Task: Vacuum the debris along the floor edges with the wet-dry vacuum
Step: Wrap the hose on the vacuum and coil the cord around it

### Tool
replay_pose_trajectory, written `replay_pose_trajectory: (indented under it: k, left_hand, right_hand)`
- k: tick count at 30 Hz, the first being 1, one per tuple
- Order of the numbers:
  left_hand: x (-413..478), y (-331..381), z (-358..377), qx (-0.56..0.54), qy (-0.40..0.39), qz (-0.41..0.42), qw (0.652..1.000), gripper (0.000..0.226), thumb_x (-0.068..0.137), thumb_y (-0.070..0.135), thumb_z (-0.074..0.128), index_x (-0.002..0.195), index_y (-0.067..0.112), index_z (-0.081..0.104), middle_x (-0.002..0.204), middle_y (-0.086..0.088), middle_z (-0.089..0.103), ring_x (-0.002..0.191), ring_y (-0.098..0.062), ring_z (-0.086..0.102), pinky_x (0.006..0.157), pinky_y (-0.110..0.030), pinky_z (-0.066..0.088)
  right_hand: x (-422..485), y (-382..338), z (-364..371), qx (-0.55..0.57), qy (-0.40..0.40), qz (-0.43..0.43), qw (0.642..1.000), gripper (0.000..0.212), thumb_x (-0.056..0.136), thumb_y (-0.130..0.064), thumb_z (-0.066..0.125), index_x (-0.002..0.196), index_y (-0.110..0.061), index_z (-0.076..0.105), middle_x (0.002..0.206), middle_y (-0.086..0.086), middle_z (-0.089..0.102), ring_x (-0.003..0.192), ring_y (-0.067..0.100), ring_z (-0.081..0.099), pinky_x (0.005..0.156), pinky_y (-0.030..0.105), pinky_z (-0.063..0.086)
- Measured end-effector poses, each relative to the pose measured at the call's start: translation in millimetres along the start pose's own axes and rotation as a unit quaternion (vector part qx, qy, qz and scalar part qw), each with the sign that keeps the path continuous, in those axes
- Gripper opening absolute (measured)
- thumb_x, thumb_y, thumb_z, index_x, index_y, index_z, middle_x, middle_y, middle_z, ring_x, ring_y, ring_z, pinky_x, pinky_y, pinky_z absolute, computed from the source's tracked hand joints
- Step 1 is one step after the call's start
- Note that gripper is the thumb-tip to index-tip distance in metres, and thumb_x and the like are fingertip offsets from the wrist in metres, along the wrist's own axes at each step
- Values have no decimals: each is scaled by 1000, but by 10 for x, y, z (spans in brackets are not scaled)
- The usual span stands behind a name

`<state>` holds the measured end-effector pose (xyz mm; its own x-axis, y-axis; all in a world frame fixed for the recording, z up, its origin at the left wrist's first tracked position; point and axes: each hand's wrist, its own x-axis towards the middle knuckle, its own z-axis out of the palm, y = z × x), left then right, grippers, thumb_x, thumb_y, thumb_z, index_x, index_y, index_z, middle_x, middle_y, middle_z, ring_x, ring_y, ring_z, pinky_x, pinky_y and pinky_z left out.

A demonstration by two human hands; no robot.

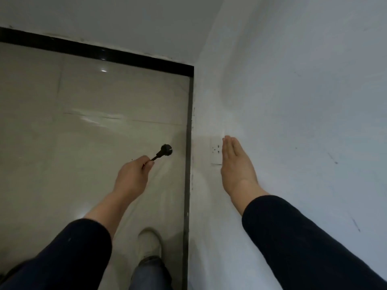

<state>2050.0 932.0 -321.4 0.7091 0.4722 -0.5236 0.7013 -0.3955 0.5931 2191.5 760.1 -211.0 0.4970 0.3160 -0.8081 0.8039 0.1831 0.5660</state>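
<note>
Left of the wall socket [216, 150], over the pale tiled floor [83, 132], the left hand [134, 174] pinches a black cord [154, 158] just behind its plug [166, 149], its fingers [146, 161] curled round the cord. The plug's long axis runs up and rightward toward the socket, and its head sits near the socket but apart from it, with the dark skirting strip [188, 143] between them. The move to come looks like a short carry to the right, then a turn of the pins into the holes. Right of the socket, the right hand [236, 166] lies flat on the white wall [293, 101], fingers [229, 145] straight and pressed together, its edge covering the socket's right side. The right hand is nearer the socket; the left carries the plug. The vacuum itself is out of view. No brand or writing can be read.
</note>
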Motion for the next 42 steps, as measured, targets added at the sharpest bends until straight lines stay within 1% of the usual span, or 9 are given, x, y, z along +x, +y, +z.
replay_pose_trajectory:
  k: [7, 11, 14, 16, 18, 21, 27, 34, 42]
  left_hand:
    - [-705, -20, -687, -229, 18, -53, 972, 19, 101, 24, 51, 89, 15, 62, 77, -5, 69, 84, -24, 68, 74, -31, 47]
    - [-1392, -56, -1276, -382, 52, -69, 920, 21, 104, 25, 45, 88, 18, 56, 72, 1, 65, 86, -19, 70, 83, -35, 49]
    - [-1977, -148, -1595, -463, 56, -49, 883, 22, 105, 23, 42, 87, 18, 53, 67, 4, 62, 83, -19, 69, 80, -31, 52]
    - [-2380, -246, -1744, -504, 55, -20, 862, 21, 105, 23, 39, 89, 18, 51, 70, 3, 61, 84, -19, 69, 77, -30, 55]
    - [-2821, -388, -1849, -542, 59, 3, 839, 22, 106, 23, 36, 91, 17, 50, 72, 2, 61, 85, -20, 70, 79, -33, 56]
    - [-3426, -613, -1881, -567, 62, 21, 821, 22, 106, 24, 36, 91, 17, 51, 80, 0, 63, 89, -19, 69, 91, -36, 53]
    - [-4298, -1018, -1388, -552, 44, -36, 832, 19, 104, 20, 45, 90, 18, 59, 97, -1, 66, 91, -12, 65, 97, -35, 47]
    - [-4954, -1135, -283, -515, -37, -115, 849, 23, 106, 18, 40, 87, 20, 53, 94, 3, 67, 92, -11, 65, 81, -26, 47]
    - [-5759, -1705, 871, -477, -61, -169, 861, 20, 100, 19, 53, 83, 18, 63, 90, 1, 69, 85, -6, 65, 71, -18, 49]
  right_hand:
    - [-267, -264, -586, 289, 76, -28, 954, 66, 101, -36, 32, 151, 1, 9, 158, 19, 9, 146, 33, 6, 119, 45, 2]
    - [-671, -692, -1084, 602, 89, -101, 787, 73, 91, -49, 52, 150, -11, 28, 153, 11, 31, 140, 28, 30, 112, 36, 29]
    - [-1094, -1136, -1508, 719, 105, -181, 663, 77, 86, -45, 64, 150, -23, 28, 154, 3, 32, 140, 22, 32, 111, 33, 29]
    - [-1368, -1481, -1738, 764, 133, -209, 596, 62, 88, -37, 65, 144, -25, 41, 149, 2, 40, 137, 20, 36, 109, 30, 29]
    - [-1615, -1837, -1871, 770, 177, -212, 575, 27, 93, -33, 60, 118, -23, 63, 128, 4, 60, 122, 22, 51, 101, 31, 38]
    - [-1950, -2230, -1830, 740, 224, -176, 609, 20, 98, -32, 49, 87, -18, 59, 93, 7, 65, 92, 28, 58, 81, 39, 47]
    - [-2519, -2712, -1250, 721, 292, -75, 625, 26, 101, -23, 41, 90, -2, 53, 82, 13, 58, 79, 32, 52, 67, 37, 38]
    - [-2993, -3382, -134, 498, 235, -6, 835, 8, 98, -10, 39, 92, -14, 41, 84, 4, 44, 77, 29, 54, 61, 34, 38]
    - [-3408, -4668, 660, 508, 79, -23, 857, 12, 97, -8, 42, 101, -13, 52, 100, 7, 57, 84, 27, 56, 70, 32, 45]
